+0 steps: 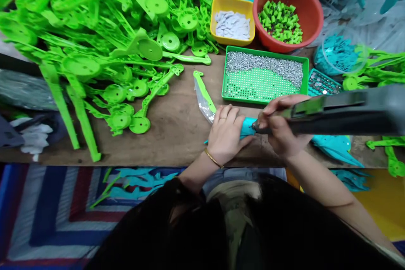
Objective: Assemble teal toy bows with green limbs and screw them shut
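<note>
My left hand lies over a teal plastic piece on the bench, holding it down with the fingers curled across it. A slim bright-green plastic arm, partly sleeved in clear film, sticks out beyond those fingers; whether it joins the teal piece is hidden. In my right hand is a dark electric screwdriver, held nearly level. Its tip meets the right end of the teal piece, close to a small dark hole. Another teal piece lies under my right wrist.
Green plastic parts heap up at left. Ahead stand a green tray of screws, a yellow bin of white pieces, a red bowl of small green parts and a clear tub of teal bits. The bench edge runs before my body.
</note>
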The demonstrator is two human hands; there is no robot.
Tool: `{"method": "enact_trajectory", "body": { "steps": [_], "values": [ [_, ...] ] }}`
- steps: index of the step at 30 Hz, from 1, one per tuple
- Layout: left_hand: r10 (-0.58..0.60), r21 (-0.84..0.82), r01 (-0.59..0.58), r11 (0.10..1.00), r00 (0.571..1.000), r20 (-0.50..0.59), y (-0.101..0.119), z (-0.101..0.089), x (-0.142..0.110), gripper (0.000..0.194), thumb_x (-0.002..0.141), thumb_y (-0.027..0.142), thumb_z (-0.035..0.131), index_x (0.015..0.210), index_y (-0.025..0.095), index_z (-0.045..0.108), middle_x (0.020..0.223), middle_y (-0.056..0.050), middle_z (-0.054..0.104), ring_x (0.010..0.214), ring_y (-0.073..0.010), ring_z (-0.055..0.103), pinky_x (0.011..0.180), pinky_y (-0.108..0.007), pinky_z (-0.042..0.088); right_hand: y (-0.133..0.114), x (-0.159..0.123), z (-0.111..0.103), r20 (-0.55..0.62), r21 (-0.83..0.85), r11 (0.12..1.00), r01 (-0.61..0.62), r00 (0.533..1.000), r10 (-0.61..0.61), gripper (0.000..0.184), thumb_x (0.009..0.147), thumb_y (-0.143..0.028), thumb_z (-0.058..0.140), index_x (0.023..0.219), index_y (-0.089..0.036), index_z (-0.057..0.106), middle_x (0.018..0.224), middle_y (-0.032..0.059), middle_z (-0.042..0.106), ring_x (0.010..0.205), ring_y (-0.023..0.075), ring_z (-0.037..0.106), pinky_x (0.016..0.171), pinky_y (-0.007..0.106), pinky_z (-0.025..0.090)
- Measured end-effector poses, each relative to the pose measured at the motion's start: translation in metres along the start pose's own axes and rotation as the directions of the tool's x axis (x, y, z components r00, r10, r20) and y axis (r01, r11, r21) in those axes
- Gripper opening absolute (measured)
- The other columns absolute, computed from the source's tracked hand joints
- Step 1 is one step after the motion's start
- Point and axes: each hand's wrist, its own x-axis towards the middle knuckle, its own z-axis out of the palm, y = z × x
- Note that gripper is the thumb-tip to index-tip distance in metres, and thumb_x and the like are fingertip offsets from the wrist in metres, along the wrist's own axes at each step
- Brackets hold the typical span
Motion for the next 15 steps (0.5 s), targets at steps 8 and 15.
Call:
{"method": "enact_trajectory", "body": {
  "steps": [8, 15],
  "values": [
    [-0.003, -0.004, 0.003, 1.0, 0.999, 0.036, -0.002, -0.003, -0.002, 0.047, 0.08, 0.047, 0.065, 0.114, 0.015, 0.061, 0.11, -0.011, 0.061, 0.108, -0.0299, 0.052, 0.105, -0.048, 0.034, 0.001, -0.004, 0.006, 0.082, -0.015, 0.998, -0.059, 0.995, 0.06, 0.028, 0.077, -0.033, 0.072, 0.099, -0.031, 0.054, 0.067, -0.0085, 0.054, 0.051, 0.0097, 0.057, 0.047, 0.025, 0.05],
    [-0.067, 0.12, 0.059, 0.991, 0.996, 0.062, 0.006, -0.015, 0.001, 0.055, 0.077, 0.053, 0.069, 0.114, 0.014, 0.06, 0.11, -0.012, 0.06, 0.108, -0.032, 0.051, 0.1, -0.048, 0.037, 0.002, 0.054, 0.004, -0.29, -0.005, 0.994, 0.109, 0.951, -0.106, 0.019, 0.08, -0.032, 0.069, 0.094, -0.029, 0.057, 0.081, -0.007, 0.065, 0.048, 0.007, 0.055, 0.048, 0.025, 0.051]
  ]
}}
